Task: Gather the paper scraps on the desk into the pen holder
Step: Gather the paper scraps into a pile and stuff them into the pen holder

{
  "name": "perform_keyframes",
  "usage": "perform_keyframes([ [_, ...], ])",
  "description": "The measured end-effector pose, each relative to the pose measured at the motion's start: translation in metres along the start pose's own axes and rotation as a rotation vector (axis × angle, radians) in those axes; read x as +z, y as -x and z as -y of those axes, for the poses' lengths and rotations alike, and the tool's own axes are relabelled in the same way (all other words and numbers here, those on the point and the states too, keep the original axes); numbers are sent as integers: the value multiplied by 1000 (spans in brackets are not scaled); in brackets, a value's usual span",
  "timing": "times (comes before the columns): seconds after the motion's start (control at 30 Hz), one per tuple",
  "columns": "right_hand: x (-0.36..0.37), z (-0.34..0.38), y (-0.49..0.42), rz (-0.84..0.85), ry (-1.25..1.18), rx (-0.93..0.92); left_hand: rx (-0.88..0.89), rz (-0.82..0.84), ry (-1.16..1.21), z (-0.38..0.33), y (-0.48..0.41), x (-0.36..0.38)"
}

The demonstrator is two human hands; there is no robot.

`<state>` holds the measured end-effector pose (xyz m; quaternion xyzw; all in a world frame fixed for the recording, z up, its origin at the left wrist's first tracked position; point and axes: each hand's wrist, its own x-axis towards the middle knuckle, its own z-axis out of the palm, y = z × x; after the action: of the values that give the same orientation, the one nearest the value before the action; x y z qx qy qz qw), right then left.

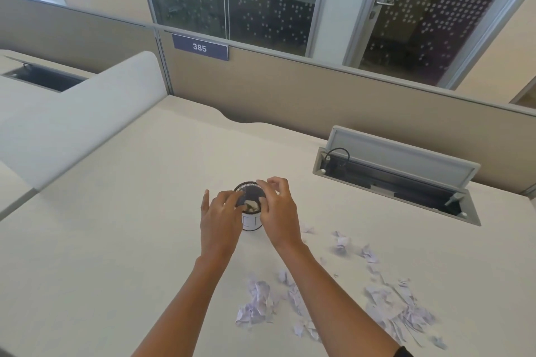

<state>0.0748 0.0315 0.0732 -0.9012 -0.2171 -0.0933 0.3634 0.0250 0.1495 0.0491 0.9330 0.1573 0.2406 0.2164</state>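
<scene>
One mesh pen holder [250,213] stands upright on the desk [130,211], with some crumpled paper visible inside. Two hands flank its rim: the left hand [221,219] and right hand [279,213], fingers loosely spread, gripping nothing discernible. Roughly a dozen paper scraps [377,298] lie scattered near the holder on its right-hand side and toward the person; an exact count cannot be told.

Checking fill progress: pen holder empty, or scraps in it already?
Not empty. Crumpled paper shows inside the pen holder, under the left hand and right hand. How full: cannot tell.
</scene>
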Motion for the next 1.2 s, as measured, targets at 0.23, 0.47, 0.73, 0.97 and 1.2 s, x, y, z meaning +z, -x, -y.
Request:
perform_keyframes([
  [0.23, -3, -16, 10, -18, -2, 57, 37, -42, -22, -2, 2, 6],
  [0.47, -13, -40, 24, -32, 114, 120, 211, -65, -23, -23, 9, 15],
  [0.73, -32, -79, 42, -33, 230, 293, 458, 62, 30, -53, 27, 40],
  [0.97, -55, -116, 65, 131, 528, 489, 401, 455, -70, -62, 42, 76],
  [1.2, -65, -133, 80, 210, 432, 563, 339, 574, -176, -66, 47, 98],
])
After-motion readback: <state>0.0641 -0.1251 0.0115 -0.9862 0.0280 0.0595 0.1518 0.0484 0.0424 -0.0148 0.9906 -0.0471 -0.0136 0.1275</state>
